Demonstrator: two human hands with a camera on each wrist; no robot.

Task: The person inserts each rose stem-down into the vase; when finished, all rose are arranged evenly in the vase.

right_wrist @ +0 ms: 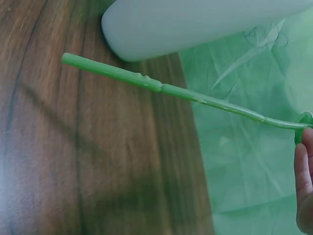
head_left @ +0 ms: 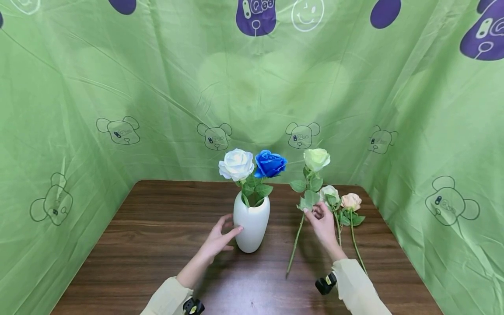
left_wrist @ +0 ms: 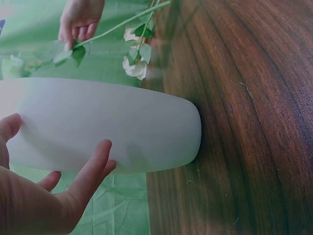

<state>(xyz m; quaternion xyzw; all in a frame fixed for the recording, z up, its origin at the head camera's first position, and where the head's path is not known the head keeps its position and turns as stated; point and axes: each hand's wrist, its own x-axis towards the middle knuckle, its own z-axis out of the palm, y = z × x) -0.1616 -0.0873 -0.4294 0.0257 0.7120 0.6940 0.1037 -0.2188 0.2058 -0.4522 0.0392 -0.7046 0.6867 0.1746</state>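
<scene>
A white vase (head_left: 250,227) stands upright on the table with a white rose (head_left: 236,165) and a blue rose (head_left: 270,163) in it. At the vase's left side is my left hand (head_left: 216,239), fingers spread and thumb against or very near the wall; firm contact cannot be told. My right hand (head_left: 323,225) pinches a pale green rose (head_left: 316,159) by its stem just below the leaves. That rose is held upright, slightly tilted, right of the vase. In the right wrist view its bare green stem (right_wrist: 112,72) hangs above the table, its lower end free.
Right of my right hand, a whitish rose (head_left: 329,193) and a peach rose (head_left: 351,201) lie on the brown wooden table (head_left: 165,227). Green printed cloth (head_left: 173,87) hangs behind the table and along both sides.
</scene>
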